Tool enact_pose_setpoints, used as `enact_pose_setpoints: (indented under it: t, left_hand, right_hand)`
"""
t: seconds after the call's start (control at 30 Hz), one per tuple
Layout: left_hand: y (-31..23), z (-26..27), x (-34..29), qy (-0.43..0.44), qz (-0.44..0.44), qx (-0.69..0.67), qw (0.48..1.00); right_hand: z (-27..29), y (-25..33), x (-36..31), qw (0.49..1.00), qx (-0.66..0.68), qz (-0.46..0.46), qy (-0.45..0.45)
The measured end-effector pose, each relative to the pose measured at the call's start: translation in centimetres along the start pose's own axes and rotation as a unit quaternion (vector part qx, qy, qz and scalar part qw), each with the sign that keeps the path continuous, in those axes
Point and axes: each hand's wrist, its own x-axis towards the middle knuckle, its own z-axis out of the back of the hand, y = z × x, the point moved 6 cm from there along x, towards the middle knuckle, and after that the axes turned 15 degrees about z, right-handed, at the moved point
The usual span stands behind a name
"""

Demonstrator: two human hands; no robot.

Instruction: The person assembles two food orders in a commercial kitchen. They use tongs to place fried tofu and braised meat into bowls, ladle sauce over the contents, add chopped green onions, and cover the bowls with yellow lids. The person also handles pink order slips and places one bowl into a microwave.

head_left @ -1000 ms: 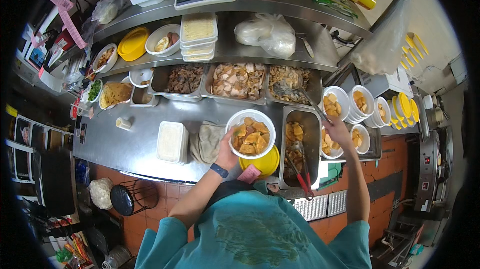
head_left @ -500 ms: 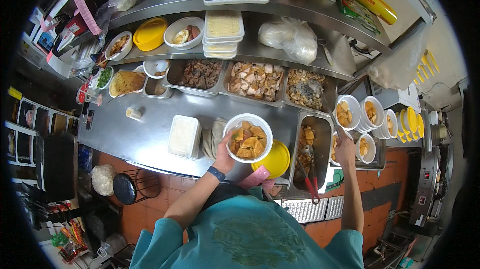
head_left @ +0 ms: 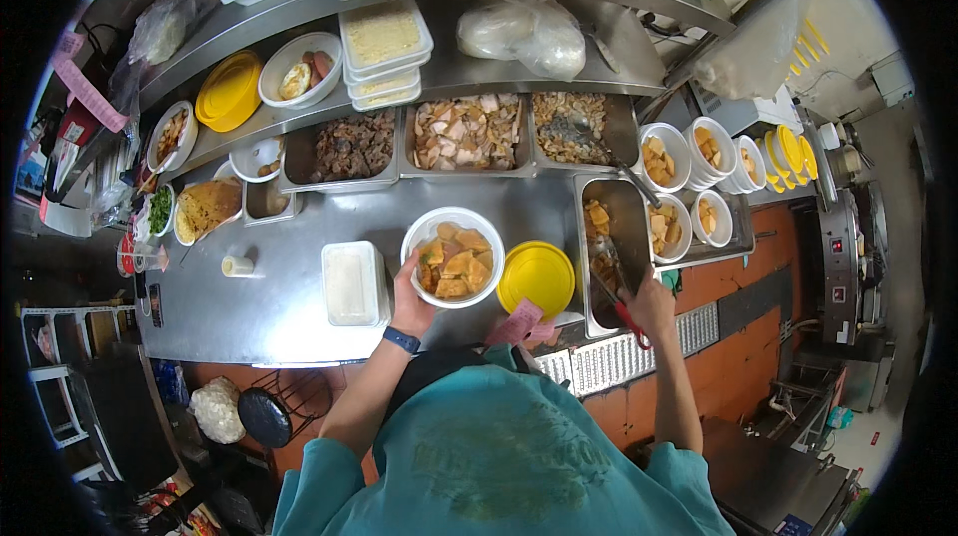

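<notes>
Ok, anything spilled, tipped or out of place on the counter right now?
Nothing stands out. The left hand holds the white bowl level, the right hand grips red-handled tongs over the steel pan, and the yellow lid lies flat.

A teal short-sleeved shirt [head_left: 499,456] with a faded print covers the torso; forearms are bare. A dark blue wristband [head_left: 401,339] circles the left wrist.

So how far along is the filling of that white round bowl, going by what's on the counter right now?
Done: the white round bowl already holds orange-yellow food chunks. In hand: the left hand grips the bowl's rim, while the right hand holds red-handled tongs in the deep steel pan. Left: the yellow round lid lies beside the bowl, not yet on it.
</notes>
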Motion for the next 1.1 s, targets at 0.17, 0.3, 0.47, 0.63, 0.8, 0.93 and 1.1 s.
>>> enact_pose_setpoints:
  t: [0.17,0.3,0.47,0.63,0.8,0.93,1.1]
  left_hand:
    - [-1.0,-0.1,0.8,-0.013,0.033,0.009,0.999]
    - [-2.2,0.0,1.5,-0.018,0.015,0.044,0.999]
    - [-3.2,1.1,1.7,-0.003,0.019,0.05,0.999]
    - [-3.0,1.0,1.8,0.036,0.045,0.033,0.998]
    - [-3.2,2.1,1.8,0.032,0.018,0.022,0.999]
    - [-3.3,4.0,2.9,0.037,-0.002,0.001,0.999]
    - [-3.6,5.8,5.6,-0.003,0.011,-0.017,1.0]
  right_hand:
    - [-1.9,2.3,-1.8,0.992,-0.049,-0.008,0.112]
    - [6.7,3.4,-7.2,0.998,0.044,-0.014,0.04]
    - [13.7,9.0,-9.1,0.982,0.19,-0.001,0.025]
    - [10.9,19.7,5.1,0.979,0.151,0.134,-0.029]
    - [7.7,27.9,17.1,0.982,-0.024,0.187,0.023]
    - [4.7,31.7,22.1,0.979,-0.056,0.193,0.035]
    - [1.5,31.2,24.1,0.981,0.057,0.172,0.07]
